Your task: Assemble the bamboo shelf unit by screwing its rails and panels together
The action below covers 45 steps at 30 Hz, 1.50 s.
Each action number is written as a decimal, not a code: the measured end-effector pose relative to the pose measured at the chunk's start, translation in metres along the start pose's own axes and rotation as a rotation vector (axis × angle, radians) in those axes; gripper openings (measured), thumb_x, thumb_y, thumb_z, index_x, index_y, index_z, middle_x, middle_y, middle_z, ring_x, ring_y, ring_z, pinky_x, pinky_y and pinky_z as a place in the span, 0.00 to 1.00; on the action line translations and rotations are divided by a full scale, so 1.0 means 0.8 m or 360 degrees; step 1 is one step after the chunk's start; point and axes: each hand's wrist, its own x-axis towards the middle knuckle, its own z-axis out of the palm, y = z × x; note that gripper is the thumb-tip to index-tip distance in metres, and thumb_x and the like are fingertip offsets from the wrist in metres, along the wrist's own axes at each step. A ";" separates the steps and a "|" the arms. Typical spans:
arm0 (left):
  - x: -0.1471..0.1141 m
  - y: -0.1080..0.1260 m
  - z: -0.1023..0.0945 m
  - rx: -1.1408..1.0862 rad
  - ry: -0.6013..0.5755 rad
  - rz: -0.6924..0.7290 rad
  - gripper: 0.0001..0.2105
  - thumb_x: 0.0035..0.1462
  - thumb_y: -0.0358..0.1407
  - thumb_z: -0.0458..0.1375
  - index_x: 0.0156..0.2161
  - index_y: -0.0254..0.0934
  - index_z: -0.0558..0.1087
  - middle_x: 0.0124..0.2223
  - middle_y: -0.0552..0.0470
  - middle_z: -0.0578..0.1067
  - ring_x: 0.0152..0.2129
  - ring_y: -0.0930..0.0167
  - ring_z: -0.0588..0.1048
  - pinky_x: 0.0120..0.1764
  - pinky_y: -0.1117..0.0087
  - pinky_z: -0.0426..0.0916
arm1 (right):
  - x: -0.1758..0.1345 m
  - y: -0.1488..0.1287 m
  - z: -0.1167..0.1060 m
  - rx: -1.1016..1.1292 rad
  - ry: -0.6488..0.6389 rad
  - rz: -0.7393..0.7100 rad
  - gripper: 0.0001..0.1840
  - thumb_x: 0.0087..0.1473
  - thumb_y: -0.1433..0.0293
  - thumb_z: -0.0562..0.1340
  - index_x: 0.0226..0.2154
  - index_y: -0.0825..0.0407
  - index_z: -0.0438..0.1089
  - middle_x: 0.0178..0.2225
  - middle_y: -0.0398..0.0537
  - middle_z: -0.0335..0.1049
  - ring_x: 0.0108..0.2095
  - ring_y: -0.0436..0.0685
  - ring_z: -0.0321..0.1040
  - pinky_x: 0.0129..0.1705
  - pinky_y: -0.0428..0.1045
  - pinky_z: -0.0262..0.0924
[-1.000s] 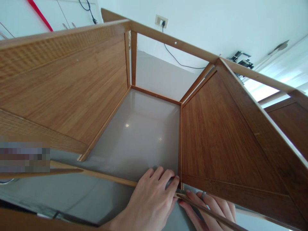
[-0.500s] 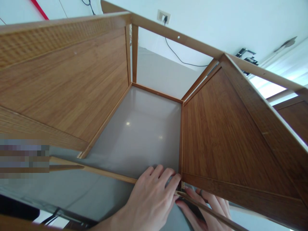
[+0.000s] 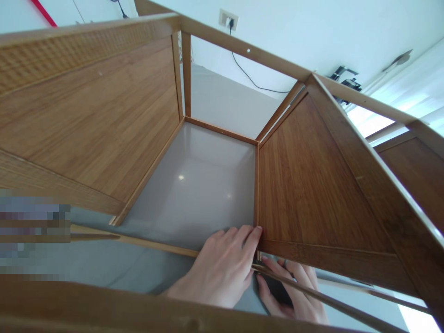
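Observation:
My left hand (image 3: 222, 266) bends its fingers over the lower corner of a wooden frame (image 3: 257, 199), where the side panel (image 3: 322, 185) meets a narrow wooden rail (image 3: 329, 300). Its thumb is mostly hidden. On the other side of that rail, my right hand (image 3: 305, 291) wears a ring and curls its fingers and thumb around the same corner. The rail crosses in front of it and covers part of the fingers. A black patch shows between thumb and fingers; I cannot tell whether it is an object or a gap.
A second wooden panel (image 3: 114, 115) stands on the left, with a grey glossy surface (image 3: 197, 175) between the two. A thick wooden beam (image 3: 104, 305) spans the bottom foreground. Behind, a cable hangs from a wall socket (image 3: 228, 20). The far left is pixelated.
The view has shifted slightly, and the beam now runs across the bottom, covering my left forearm. Both hands remain at the same corner, their grip little changed.

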 end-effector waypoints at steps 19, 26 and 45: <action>0.021 -0.006 -0.032 0.0054 -0.0232 0.0213 0.18 0.54 0.42 0.61 0.48 0.38 0.67 0.51 0.46 0.75 0.44 0.59 0.78 0.43 0.61 0.71 | 0.006 -0.016 -0.005 0.0114 0.0057 0.0115 0.11 0.57 0.68 0.66 0.44 0.50 0.71 0.39 0.48 0.71 0.40 0.57 0.66 0.45 0.55 0.62; 0.025 -0.008 -0.039 0.0096 -0.0266 0.0243 0.16 0.54 0.41 0.60 0.46 0.37 0.66 0.49 0.45 0.76 0.40 0.59 0.78 0.40 0.62 0.69 | 0.013 -0.028 -0.015 0.0096 0.0026 0.0215 0.10 0.58 0.65 0.65 0.43 0.51 0.73 0.37 0.49 0.71 0.41 0.57 0.65 0.46 0.55 0.61; 0.025 -0.019 -0.023 -0.0011 -0.0242 0.0230 0.14 0.56 0.40 0.59 0.46 0.39 0.68 0.46 0.50 0.76 0.37 0.60 0.78 0.37 0.61 0.71 | 0.003 -0.015 -0.004 0.0103 0.0090 0.0130 0.11 0.59 0.64 0.66 0.45 0.46 0.72 0.38 0.47 0.73 0.40 0.58 0.70 0.44 0.54 0.65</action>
